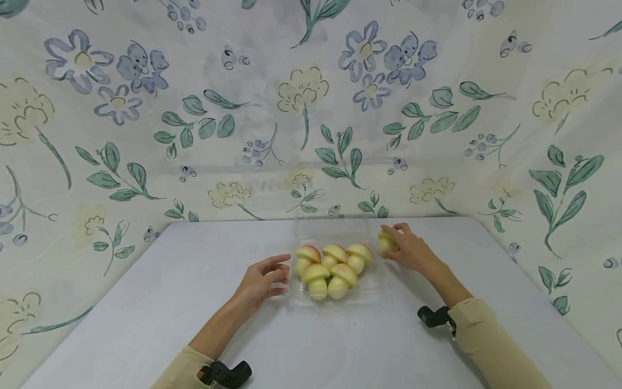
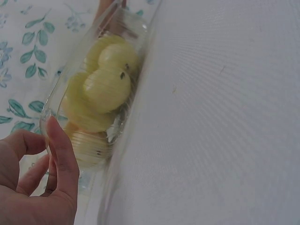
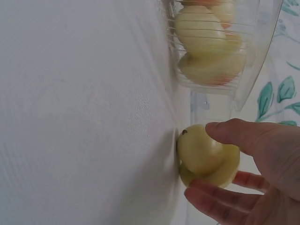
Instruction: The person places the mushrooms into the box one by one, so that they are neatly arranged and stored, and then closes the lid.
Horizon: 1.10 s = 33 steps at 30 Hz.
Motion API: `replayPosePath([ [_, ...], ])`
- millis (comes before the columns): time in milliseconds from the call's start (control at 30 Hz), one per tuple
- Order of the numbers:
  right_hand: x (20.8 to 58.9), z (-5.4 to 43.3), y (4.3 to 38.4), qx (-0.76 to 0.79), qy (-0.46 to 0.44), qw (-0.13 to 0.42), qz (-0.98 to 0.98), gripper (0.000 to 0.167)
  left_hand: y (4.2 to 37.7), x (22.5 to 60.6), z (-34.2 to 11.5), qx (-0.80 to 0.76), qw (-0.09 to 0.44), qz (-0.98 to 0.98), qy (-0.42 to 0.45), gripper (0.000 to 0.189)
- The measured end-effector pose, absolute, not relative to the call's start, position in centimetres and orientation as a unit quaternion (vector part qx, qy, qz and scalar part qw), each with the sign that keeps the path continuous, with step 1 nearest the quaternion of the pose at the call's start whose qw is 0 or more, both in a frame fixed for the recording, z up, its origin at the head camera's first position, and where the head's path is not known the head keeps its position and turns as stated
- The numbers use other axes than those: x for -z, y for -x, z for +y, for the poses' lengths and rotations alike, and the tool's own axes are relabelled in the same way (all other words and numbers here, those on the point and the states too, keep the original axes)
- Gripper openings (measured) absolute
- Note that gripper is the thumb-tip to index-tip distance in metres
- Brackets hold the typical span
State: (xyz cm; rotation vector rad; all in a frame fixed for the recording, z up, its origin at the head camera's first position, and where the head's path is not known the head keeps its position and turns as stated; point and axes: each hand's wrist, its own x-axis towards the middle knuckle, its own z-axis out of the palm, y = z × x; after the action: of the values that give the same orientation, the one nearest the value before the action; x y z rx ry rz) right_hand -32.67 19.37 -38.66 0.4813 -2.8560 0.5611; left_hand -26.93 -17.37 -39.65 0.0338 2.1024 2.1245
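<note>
A clear plastic box [image 1: 373, 292] holds several mushroom-shaped pieces [image 1: 317, 273], pale yellow-green with reddish patches on their caps. My left hand [image 1: 262, 281] is at the box's left side, its fingers loosely spread; in the left wrist view the thumb [image 2: 62, 157] and index finger come right up to the rim. To the right of the box, my right hand [image 1: 412, 251] grips another mushroom-shaped piece [image 3: 201, 147], thumb on one side and fingers around the other. That piece is low at the tabletop, cap facing away, with a small dark spot on its stem end.
The box stands near the back of the white table [image 1: 311, 346], with a raised clear flap [image 1: 332, 229] along its far side. Behind the table hangs a flower-patterned cloth [image 1: 272, 119]. A black wrist camera [image 1: 225, 374] sits on each sleeve cuff.
</note>
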Motion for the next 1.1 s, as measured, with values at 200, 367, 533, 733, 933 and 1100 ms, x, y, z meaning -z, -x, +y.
replayPosePath([
  [200,38.51,19.40,32.56,-0.193,-0.147,0.083,-0.966,0.060,26.94,39.76,-17.39,-0.707,0.078,0.702,-0.014,0.050],
  [367,38.80,19.67,32.70,-0.212,-0.148,0.087,-0.962,0.056,26.96,39.80,-17.37,-0.705,0.079,0.705,-0.012,0.049],
  [533,38.79,19.89,32.63,-0.220,-0.141,0.088,-0.961,0.059,26.81,39.65,-17.38,-0.706,0.077,0.704,-0.014,0.049],
  [733,38.70,19.91,32.83,-0.218,-0.128,0.074,-0.965,0.065,26.89,39.60,-17.40,-0.707,0.076,0.703,-0.014,0.050],
  [933,38.96,20.09,33.13,-0.223,-0.129,0.071,-0.964,0.066,27.02,39.74,-17.43,-0.705,0.079,0.704,-0.011,0.050],
  [1100,38.95,20.09,32.93,-0.222,-0.134,0.071,-0.963,0.067,27.06,39.86,-17.46,-0.707,0.079,0.703,-0.014,0.050],
])
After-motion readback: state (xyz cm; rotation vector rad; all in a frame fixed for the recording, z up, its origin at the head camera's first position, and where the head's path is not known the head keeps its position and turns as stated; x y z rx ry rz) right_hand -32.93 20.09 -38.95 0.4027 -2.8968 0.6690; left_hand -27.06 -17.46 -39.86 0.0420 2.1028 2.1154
